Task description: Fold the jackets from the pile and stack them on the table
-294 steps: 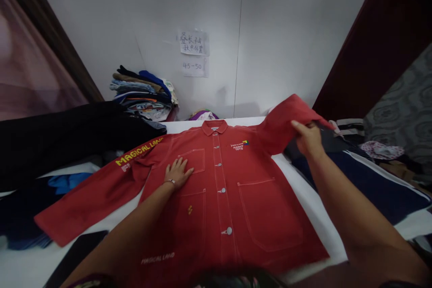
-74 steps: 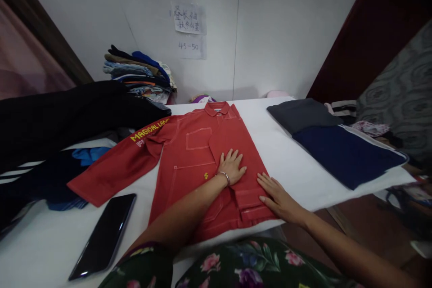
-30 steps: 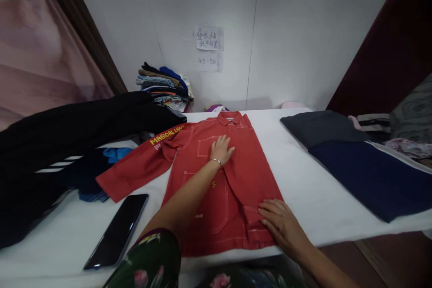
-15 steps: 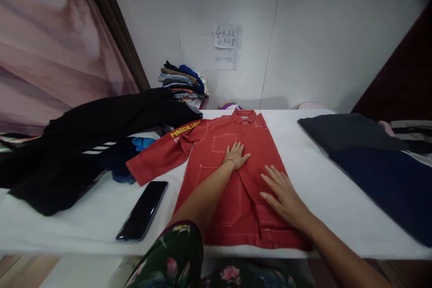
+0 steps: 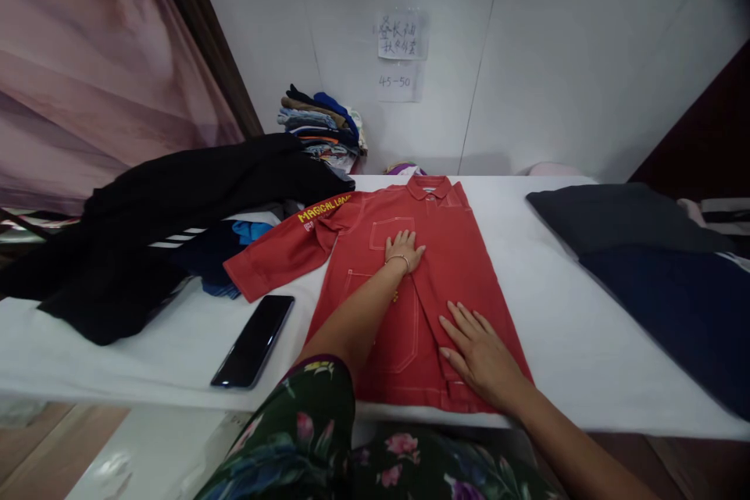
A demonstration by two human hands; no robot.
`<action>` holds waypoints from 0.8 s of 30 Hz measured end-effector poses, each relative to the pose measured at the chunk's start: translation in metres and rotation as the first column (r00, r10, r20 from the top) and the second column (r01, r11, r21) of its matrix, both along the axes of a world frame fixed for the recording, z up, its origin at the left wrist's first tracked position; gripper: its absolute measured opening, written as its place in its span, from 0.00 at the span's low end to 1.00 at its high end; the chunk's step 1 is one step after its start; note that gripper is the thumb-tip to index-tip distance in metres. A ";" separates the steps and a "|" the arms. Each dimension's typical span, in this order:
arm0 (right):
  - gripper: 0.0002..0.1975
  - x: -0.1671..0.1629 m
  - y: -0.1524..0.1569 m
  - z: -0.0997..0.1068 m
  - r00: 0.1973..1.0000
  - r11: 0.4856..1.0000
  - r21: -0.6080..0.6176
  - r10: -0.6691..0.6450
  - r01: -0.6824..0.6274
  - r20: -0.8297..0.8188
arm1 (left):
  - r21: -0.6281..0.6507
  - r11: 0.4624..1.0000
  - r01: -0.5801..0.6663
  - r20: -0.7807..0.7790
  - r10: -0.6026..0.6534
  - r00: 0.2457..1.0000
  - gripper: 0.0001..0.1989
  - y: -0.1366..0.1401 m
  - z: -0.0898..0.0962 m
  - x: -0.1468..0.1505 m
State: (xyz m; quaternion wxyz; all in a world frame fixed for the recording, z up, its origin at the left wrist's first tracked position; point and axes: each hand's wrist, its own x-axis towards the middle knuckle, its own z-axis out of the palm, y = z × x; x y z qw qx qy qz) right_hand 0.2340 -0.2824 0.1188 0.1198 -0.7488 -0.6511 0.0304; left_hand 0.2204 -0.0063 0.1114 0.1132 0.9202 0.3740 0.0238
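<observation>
Left hand (image 5: 404, 250), farther, and right hand (image 5: 483, 351), near right, lie spread palm-down on red, white-stitched cloth jacket (image 5: 395, 344), presumably pressing its inward-folded sleeve (image 5: 432, 289) flat.

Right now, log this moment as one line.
left hand: flat on red jacket | right hand: on folded-in sleeve | other sleeve: stretched out | phone: on table beside red jacket
</observation>
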 end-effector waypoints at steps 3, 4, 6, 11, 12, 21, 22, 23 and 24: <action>0.28 -0.001 -0.001 0.001 1.000 1.000 -0.015 0.002 -0.002 0.004 | 0.025 0.999 -0.039 -0.047 0.040 0.998 0.31 0.016 0.004 -0.006; 0.28 -0.001 -0.001 0.001 1.000 1.000 -0.016 0.001 -0.001 0.006 | 0.048 0.997 -0.058 -0.062 0.061 0.996 0.30 0.022 0.005 -0.011; 0.28 0.000 -0.001 -0.001 1.000 1.000 -0.008 0.001 -0.001 0.007 | 0.101 0.989 -0.110 -0.086 0.119 0.989 0.28 0.037 0.010 -0.028; 0.27 0.002 -0.002 -0.009 1.000 0.999 0.035 0.010 -0.011 0.013 | 0.255 0.940 -0.228 -0.076 0.254 0.964 0.22 0.073 0.037 -0.105; 0.27 0.002 -0.002 -0.011 1.000 0.999 0.042 0.011 -0.012 0.011 | 0.315 0.916 -0.249 -0.049 0.278 0.959 0.21 0.078 0.044 -0.126; 0.27 0.008 0.001 -0.034 0.998 0.993 0.119 -0.014 0.021 -0.062 | 0.414 0.707 -0.573 0.003 0.629 0.778 0.26 0.103 0.078 -0.277; 0.27 0.008 0.001 -0.036 0.997 0.992 0.127 -0.013 0.023 -0.079 | 0.384 0.705 -0.596 -0.016 0.650 0.760 0.27 0.105 0.078 -0.283; 0.27 0.009 0.001 -0.037 0.995 0.991 0.133 -0.010 0.023 -0.098 | 0.358 0.706 -0.611 -0.035 0.664 0.747 0.26 0.107 0.079 -0.287; 0.28 0.010 0.001 -0.038 0.994 0.990 0.138 -0.006 0.021 -0.113 | 0.335 0.711 -0.618 -0.056 0.669 0.741 0.25 0.109 0.079 -0.291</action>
